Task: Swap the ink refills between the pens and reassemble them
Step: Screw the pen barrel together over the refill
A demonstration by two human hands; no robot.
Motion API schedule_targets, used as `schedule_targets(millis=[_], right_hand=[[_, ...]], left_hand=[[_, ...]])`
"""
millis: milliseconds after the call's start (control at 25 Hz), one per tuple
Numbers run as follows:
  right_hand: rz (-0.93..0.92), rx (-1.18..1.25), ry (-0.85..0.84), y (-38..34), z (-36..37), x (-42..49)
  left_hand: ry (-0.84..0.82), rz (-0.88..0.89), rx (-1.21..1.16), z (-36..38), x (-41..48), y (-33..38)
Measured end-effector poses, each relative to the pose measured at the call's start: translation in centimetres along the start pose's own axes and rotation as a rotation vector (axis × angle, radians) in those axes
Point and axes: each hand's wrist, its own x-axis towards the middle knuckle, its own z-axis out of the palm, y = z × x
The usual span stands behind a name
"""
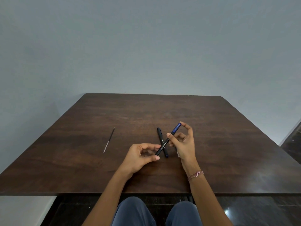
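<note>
Both hands hold one pen (164,143) slanted above the table: a black barrel with white lettering and a blue cap (176,128) at its upper right end. My left hand (141,158) pinches the lower barrel end. My right hand (183,141) grips the cap and the upper barrel. Under it on the table lies a second pen (160,136), black with a dark blue lower end (166,154), crossing beneath the held one. A loose thin ink refill (108,140) lies on the table to the left, apart from both hands.
The dark wooden table (228,144) stands against a plain grey wall. Its front edge runs just above my knees. A small pale piece (178,154) shows behind my right wrist, mostly hidden. Dark floor lies to the right.
</note>
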Motion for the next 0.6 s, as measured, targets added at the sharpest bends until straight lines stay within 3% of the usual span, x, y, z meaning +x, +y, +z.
schedule_targets(millis=[280,600], right_hand=[[0.022,0.021,-0.148,-0.57,0.19,-0.43],[0.087,0.099,-0.115,-0.47,0.07,0.15]], left_hand=[[0.028,0.026,0.055,0.06,-0.19,0.04],[0.036,0.066,0.041,0.16,-0.14,0.07]])
